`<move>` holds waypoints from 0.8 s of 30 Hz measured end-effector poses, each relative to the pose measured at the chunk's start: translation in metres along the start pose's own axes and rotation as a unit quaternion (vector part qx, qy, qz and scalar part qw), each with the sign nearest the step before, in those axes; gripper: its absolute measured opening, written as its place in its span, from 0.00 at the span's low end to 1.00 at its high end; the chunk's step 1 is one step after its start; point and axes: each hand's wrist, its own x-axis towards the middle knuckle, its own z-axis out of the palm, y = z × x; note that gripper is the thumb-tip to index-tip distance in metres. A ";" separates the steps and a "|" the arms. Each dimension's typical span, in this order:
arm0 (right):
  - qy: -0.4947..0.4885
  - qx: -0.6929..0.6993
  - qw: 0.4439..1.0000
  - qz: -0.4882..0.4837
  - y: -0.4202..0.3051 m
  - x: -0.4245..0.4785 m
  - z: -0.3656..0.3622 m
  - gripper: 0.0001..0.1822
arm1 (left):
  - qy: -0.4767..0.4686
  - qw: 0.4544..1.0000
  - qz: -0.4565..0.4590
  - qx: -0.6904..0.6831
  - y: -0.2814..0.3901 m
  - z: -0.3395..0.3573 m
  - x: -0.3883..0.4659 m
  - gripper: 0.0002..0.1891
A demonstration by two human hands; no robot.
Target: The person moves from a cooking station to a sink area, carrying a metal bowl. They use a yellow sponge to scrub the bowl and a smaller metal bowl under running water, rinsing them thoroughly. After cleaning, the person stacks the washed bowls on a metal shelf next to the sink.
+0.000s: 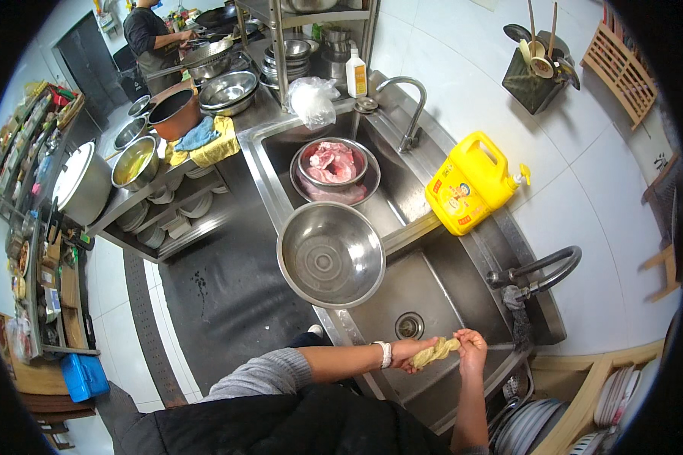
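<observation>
A twisted yellow cloth [434, 353] is stretched between my two hands over the near basin of a steel sink [395, 290]. My left hand [407, 354], with a white band at its wrist, grips one end. At the other end, my right hand [471, 344] pinches the cloth with its fingers. Beneath them, the round drain [410, 326] shows in the basin floor. An upright-facing steel bowl [327, 256] rests on the divider and front rim, left of the near basin. In the far basin, raw meat [331, 162] lies in a steel bowl [307, 176] set over a larger one.
A yellow detergent jug [461, 193] stands on the sink ledge between two curved faucets [418, 108] [538, 273]. Plates [529, 426] fill a rack at lower right. Pots, bowls and cloths [216, 139] crowd the left counter. A person [148, 42] works at the stove beyond.
</observation>
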 end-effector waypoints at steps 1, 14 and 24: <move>0.010 0.042 0.997 0.060 -0.015 -0.004 0.008 0.07 | -0.004 1.000 -0.003 0.024 0.003 -0.001 -0.006 0.29; -0.048 -0.402 0.904 0.136 0.031 -0.048 -0.011 0.16 | 0.283 0.850 0.294 0.333 0.024 0.000 -0.010 0.09; -0.022 -0.133 0.990 0.035 -0.018 -0.053 0.034 0.10 | 0.173 0.825 0.383 0.378 0.025 0.021 -0.010 0.14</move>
